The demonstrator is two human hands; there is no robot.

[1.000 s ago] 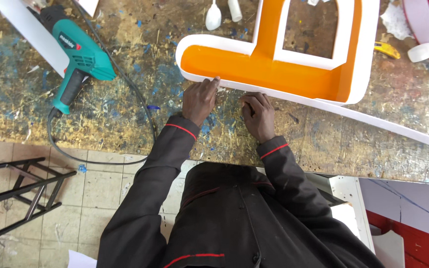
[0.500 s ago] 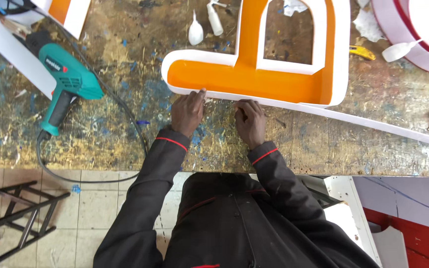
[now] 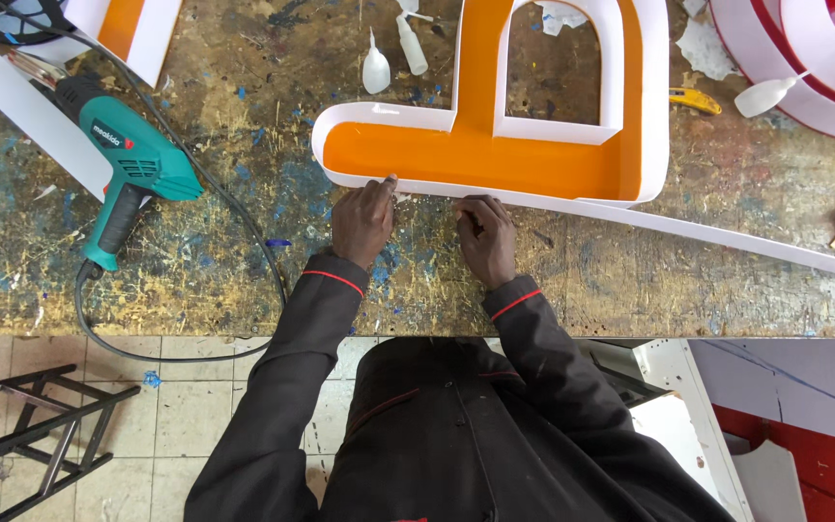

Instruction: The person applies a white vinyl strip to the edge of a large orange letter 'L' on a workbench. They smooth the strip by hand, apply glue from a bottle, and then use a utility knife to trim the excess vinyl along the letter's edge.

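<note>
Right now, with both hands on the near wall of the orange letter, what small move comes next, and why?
Probably slide the right hand rightward, pressing the white strip against the orange letter. The left hand already pins it near the corner, while the strip's long right end lies loose on the workbench.

two hands point(image 3: 364, 220), one orange letter point(image 3: 495, 159), three glue bottles point(image 3: 376, 70), one heat gun point(image 3: 132, 164)

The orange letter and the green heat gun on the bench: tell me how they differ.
The orange letter is large, flat and rimmed with a white strip; the green heat gun is small, chunky and trails a black cord. Both hands, left and right, press along the letter's near edge, while the heat gun lies untouched off to the left. Both rest on the paint-stained workbench.
</note>
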